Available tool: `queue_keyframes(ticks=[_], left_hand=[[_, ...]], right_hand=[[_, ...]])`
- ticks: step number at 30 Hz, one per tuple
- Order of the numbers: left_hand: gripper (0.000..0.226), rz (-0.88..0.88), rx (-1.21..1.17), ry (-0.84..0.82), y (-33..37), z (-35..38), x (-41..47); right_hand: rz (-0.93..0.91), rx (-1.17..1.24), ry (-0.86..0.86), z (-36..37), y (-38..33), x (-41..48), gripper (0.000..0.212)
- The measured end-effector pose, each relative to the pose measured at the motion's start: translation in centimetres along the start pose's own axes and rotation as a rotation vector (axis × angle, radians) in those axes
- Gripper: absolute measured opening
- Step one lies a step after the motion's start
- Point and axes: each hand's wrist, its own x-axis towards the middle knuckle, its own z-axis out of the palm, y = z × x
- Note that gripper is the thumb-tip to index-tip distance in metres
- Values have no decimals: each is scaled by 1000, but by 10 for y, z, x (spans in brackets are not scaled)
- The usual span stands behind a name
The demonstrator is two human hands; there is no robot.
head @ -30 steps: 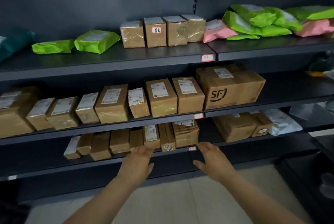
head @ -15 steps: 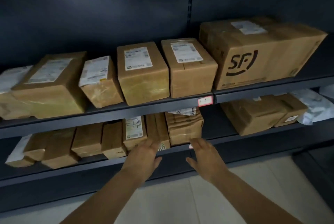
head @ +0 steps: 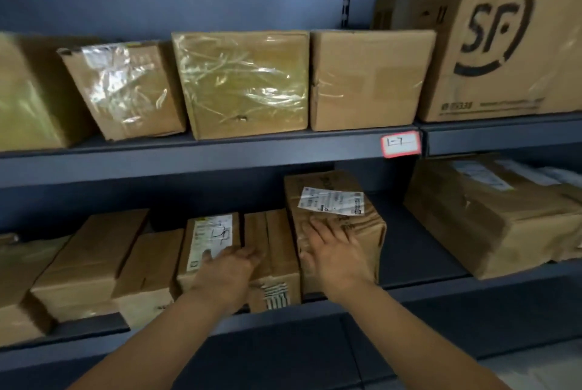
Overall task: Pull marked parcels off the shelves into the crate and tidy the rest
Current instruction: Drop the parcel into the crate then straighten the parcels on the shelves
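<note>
Fingers (head: 316, 227) of the right hand (head: 335, 259) lie straight on the crumpled parcel (head: 356, 232), the left hand (head: 228, 273) rests loosely on the marked parcel (head: 214, 232) at the lower shelf (head: 415, 292) front edge, gripping nothing, so a pull may drag the narrow parcel (head: 277, 241) off

- The one head-worn view faces the shelving squarely from close in, with the red-edged shelf tag (head: 400, 144) just right of centre.
- Above the tag, boxes show their fronts; below it, parcels show their tops, so the view tilts downward.
- The left hand (head: 226, 270) and right hand (head: 333, 257) enter from the bottom edge, below the tag.
</note>
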Motion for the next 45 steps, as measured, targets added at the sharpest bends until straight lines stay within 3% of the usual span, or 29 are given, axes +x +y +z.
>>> queue_keyframes(ticks=[2,5,10,16,20,22,25,27,30,33,36,42,45], left_hand=[[70,14,-19,4,-3,2,1],[70,21,-63,0,-5,3,-1],[66,8,-133,-9,5,0,0],[64,-21,-163,13,12,5,3],[78,8,-121,31,6,6,0],[94,32,-48,37,2,8,-3],[109,34,-32,114,-5,9,-8],[106,2,-76,212,-10,12,-12],[87,-68,1,359,-22,23,-18],[64,-114,-1,374,-35,32,-25],[59,-99,-86,353,-40,36,-28],[52,-92,-176,397,-43,40,-28],[50,-111,-184,417,-39,42,-27]], right_hand=[[1,4,47,5,0,0,58],[28,13,118,7,1,-1,74],[84,-5,110,0,28,-6,46],[237,-89,88,-9,88,-20,44],[239,-104,188,-7,72,-29,52],[117,-5,258,-2,38,-34,64],[15,212,147,6,-24,-37,74],[33,266,51,14,-53,-31,78],[118,236,27,24,-77,-23,79],[250,299,36,31,-81,-17,69],[342,406,54,34,-72,-11,67],[541,1145,115,34,-39,-9,49],[611,1155,129,35,-29,-13,48]])
